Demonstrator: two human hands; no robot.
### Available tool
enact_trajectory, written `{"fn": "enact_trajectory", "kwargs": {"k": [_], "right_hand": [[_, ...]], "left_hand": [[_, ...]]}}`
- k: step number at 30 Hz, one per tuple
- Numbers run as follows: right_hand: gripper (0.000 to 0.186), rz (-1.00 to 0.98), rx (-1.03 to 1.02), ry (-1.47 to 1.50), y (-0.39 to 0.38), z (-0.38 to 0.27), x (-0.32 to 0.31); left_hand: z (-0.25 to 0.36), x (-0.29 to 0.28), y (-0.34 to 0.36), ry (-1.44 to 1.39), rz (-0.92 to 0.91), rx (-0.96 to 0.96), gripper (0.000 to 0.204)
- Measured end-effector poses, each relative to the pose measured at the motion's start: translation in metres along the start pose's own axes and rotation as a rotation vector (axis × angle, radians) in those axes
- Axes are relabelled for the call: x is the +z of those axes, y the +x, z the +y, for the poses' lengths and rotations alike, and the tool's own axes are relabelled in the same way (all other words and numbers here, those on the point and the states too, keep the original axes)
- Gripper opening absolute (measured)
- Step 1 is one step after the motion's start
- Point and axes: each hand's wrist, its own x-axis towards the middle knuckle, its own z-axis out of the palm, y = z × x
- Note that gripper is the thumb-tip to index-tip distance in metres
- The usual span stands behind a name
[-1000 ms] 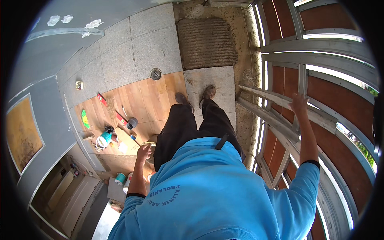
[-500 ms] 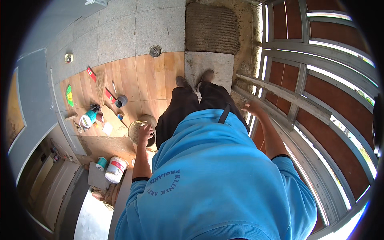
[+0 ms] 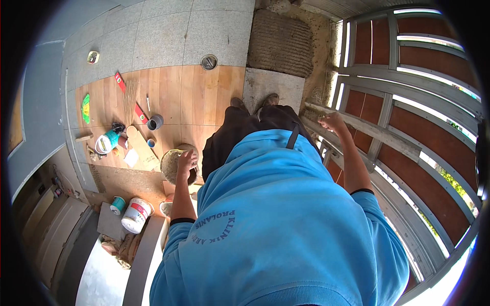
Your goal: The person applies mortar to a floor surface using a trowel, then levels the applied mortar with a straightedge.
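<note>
My left hand (image 3: 187, 159) hangs over the right side of a round bucket (image 3: 170, 167) of grey mortar on the floor. Its fingers are loosely bent and slightly apart, and I make out nothing in them. My right hand (image 3: 333, 122) is raised out to the right, near a long wooden beam (image 3: 380, 133) by the slatted wall. Nothing shows in its half-curled fingers. Below me, my shoes are on a grey tile (image 3: 273, 84), beside a ridged mortar bed (image 3: 280, 43).
On the wood-look tiles (image 3: 204, 92) lie a red level (image 3: 120, 81), a stick broom (image 3: 130, 99), a grey cup (image 3: 155, 122), a teal-and-white pail (image 3: 106, 142) and a board (image 3: 142, 148). A white bucket (image 3: 137, 217) stands at lower left. Slatted metal framing (image 3: 434, 86) bounds the right.
My right hand has risen and moved right. My left hand has shifted slightly upward over the mortar bucket. The whole view has turned slightly, moving the floor and wall within the picture.
</note>
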Motion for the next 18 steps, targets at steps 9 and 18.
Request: {"fn": "enact_trajectory", "kwargs": {"k": [9, 18], "right_hand": [[0.02, -0.077, 0.143, 0.029, -0.01, 0.004, 0.041], [0.023, -0.147, 0.004, 0.082, 0.019, -0.021, 0.014]], "left_hand": [[-0.027, -0.01, 0.017, -0.043, -0.02, 0.071, 0.039], [-0.022, 0.018, 0.006, 0.332, 0.138, 0.324, 0.037]]}}
